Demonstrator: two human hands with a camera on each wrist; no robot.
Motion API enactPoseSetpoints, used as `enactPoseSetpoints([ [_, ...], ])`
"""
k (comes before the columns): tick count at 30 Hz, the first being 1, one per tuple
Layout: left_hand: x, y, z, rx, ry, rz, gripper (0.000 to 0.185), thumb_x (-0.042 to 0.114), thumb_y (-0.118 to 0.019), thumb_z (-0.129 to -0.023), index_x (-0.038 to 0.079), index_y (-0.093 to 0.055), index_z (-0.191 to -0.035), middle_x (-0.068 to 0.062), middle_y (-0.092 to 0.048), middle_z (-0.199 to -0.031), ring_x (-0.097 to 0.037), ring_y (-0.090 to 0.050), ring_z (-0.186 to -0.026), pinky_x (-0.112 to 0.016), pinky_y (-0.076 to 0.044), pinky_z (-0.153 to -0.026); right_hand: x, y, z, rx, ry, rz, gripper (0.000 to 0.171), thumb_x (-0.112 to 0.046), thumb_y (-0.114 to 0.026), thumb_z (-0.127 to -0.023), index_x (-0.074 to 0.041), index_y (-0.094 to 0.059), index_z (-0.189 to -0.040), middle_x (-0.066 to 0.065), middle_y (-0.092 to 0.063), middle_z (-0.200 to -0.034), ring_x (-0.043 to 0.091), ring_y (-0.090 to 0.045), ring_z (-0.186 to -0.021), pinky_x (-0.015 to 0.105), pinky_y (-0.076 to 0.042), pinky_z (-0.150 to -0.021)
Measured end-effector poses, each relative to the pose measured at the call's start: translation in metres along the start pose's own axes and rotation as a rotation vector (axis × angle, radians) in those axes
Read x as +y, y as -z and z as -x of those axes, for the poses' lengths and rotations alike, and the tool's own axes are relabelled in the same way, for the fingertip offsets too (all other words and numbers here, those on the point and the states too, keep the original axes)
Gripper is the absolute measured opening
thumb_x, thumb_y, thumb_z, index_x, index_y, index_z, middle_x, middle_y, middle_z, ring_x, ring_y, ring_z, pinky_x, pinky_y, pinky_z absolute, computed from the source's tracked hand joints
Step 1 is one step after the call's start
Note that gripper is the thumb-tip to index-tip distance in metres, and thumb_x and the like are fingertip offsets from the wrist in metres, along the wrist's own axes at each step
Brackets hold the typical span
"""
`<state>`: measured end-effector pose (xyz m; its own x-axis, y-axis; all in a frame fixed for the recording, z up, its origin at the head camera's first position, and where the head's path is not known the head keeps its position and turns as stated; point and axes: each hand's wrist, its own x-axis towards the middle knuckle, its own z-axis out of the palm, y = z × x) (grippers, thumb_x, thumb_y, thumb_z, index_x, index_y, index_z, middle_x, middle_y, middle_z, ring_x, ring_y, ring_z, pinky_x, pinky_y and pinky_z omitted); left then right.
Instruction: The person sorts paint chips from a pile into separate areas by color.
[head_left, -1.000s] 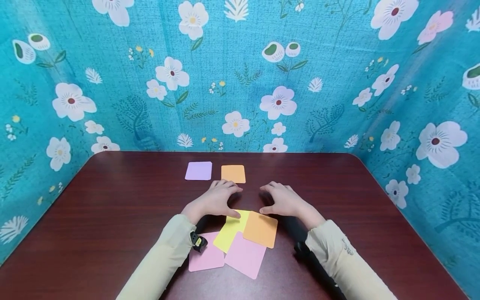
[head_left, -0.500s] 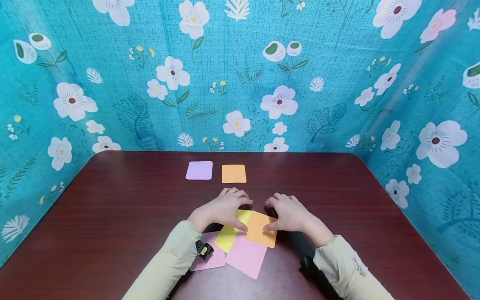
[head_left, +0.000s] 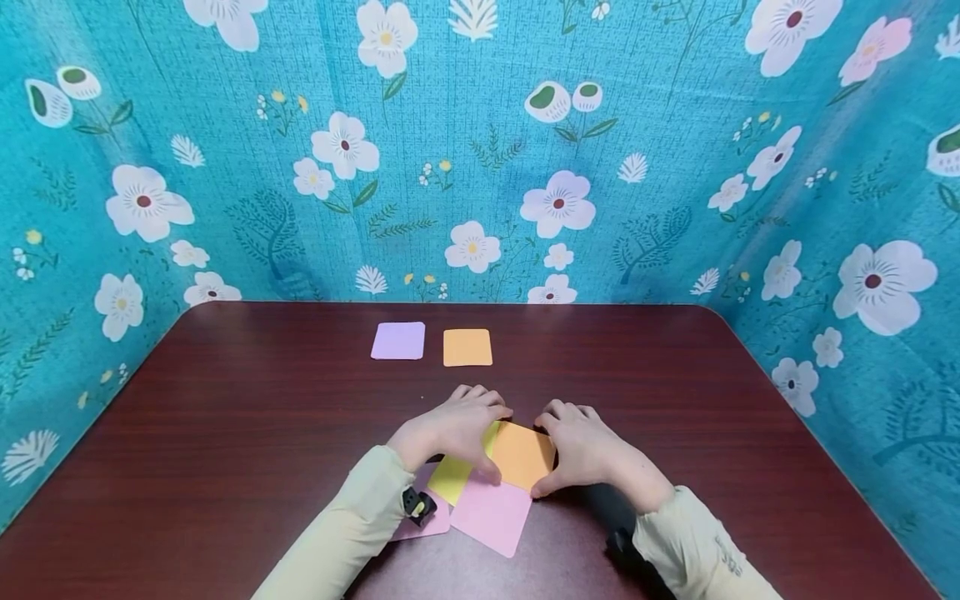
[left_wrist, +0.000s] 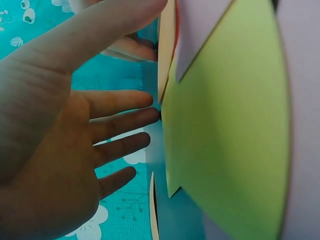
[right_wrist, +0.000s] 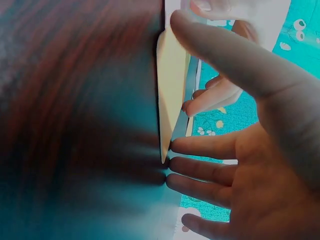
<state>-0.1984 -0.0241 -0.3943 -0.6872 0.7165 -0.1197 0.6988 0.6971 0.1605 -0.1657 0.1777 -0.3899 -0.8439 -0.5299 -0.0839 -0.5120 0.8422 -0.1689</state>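
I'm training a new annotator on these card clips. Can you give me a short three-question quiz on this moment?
1. True or false: the orange card between the hands lies under the pink card.
2. Which card does the left hand partly cover? A) the yellow card B) the purple card C) the far orange card
3. Fill in: the right hand touches the near orange card with fingers and ____.

Key
1. False: it lies on top.
2. A
3. thumb
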Motion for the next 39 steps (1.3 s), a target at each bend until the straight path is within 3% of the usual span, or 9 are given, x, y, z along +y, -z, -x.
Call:
enactPoseSetpoints([
  [7, 0.003, -0.003, 0.000, 0.038, -0.022, -0.058, 0.072, 0.055, -0.076, -0.057, 0.018, -0.059, -0.116, 0.005, -0.048, -0.115, -0.015, -0.042, -0.109, -0.036, -0.030, -0.093, -0.002, -0.005, 0.000, -0.005, 0.004, 0.047, 0.083, -0.052, -0.080, -0.050, -0.002, -0.056, -0.113, 0.005, -0.050, -0.106, 0.024, -0.049, -0.102, 0.050, -0.033, -0.094],
  [17, 0.004, -0.002, -0.002, 0.064, -0.033, -0.065, 0.060, 0.052, -0.076, -0.057, 0.020, -0.060, -0.105, 0.007, -0.049, -0.104, -0.014, -0.042, -0.102, -0.034, -0.031, -0.089, -0.001, -0.004, 0.000, 0.037, 0.044, 0.041, 0.073, -0.047, -0.081, -0.050, -0.004, -0.057, -0.104, 0.003, -0.049, -0.101, 0.024, -0.050, -0.097, 0.050, -0.033, -0.092],
  [26, -0.001, 0.001, -0.001, 0.063, -0.020, -0.007, 0.066, 0.053, -0.074, -0.059, 0.019, -0.059, -0.113, 0.004, -0.049, -0.112, -0.014, -0.041, -0.106, -0.036, -0.030, -0.093, 0.000, -0.004, -0.001, 0.067, 0.091, 0.035, 0.070, -0.045, -0.080, -0.053, -0.002, -0.057, -0.104, 0.003, -0.050, -0.096, 0.024, -0.051, -0.091, 0.051, -0.036, -0.089],
  [33, -0.008, 0.005, 0.001, 0.075, -0.016, -0.001, 0.070, 0.055, -0.073, -0.061, 0.017, -0.058, -0.117, 0.004, -0.051, -0.109, -0.014, -0.042, -0.104, -0.036, -0.031, -0.093, -0.001, 0.003, -0.009, 0.034, 0.057, 0.010, 0.071, -0.044, -0.080, -0.055, -0.003, -0.056, -0.108, 0.002, -0.049, -0.094, 0.017, -0.048, -0.085, 0.046, -0.041, -0.084],
  [39, -0.018, 0.008, 0.005, 0.110, -0.006, -0.003, 0.071, 0.057, -0.072, -0.061, 0.017, -0.058, -0.118, 0.004, -0.051, -0.109, -0.016, -0.043, -0.105, -0.037, -0.032, -0.092, -0.002, 0.008, -0.016, 0.027, 0.058, -0.005, 0.073, -0.044, -0.079, -0.057, -0.004, -0.055, -0.113, 0.003, -0.050, -0.100, 0.017, -0.047, -0.091, 0.044, -0.040, -0.086],
])
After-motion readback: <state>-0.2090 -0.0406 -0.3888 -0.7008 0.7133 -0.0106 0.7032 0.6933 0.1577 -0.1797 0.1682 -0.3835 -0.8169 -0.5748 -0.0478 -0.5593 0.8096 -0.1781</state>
